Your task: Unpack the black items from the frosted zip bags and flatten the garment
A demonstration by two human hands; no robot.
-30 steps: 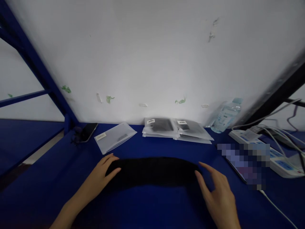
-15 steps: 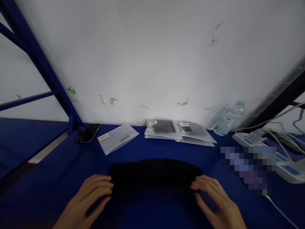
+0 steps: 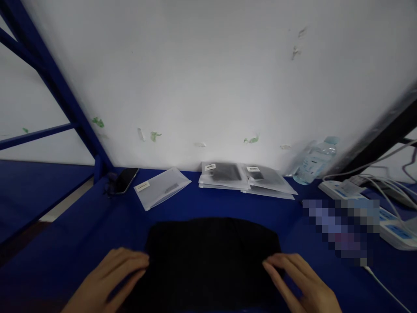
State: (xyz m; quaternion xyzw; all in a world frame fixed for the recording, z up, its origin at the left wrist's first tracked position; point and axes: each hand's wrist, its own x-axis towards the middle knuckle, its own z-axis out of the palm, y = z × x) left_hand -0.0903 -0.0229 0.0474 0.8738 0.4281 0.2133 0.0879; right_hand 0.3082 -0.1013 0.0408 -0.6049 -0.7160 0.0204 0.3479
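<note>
A black cloth (image 3: 211, 261) lies spread on the blue table between my hands, reaching down to the lower edge of the view. My left hand (image 3: 112, 276) pinches its left edge between thumb and fingers. At the opposite edge, my right hand (image 3: 299, 278) has its thumb and fingertips closed on the fabric. The cloth's far edge is slightly rounded, and its near end is dark and hard to make out.
Along the wall on the blue table (image 3: 182, 208) lie a clear zip pouch (image 3: 163, 187), stacked pouches (image 3: 223, 176), more pouches (image 3: 270, 182) and a phone (image 3: 126, 180). A bottle (image 3: 316, 161), a power strip (image 3: 395, 230), cables and a blurred-out item are at right.
Both hands have moved toward me, and the black cloth now extends much further down the view, covering table that showed before. My fingers have closed more tightly at its edges.
</note>
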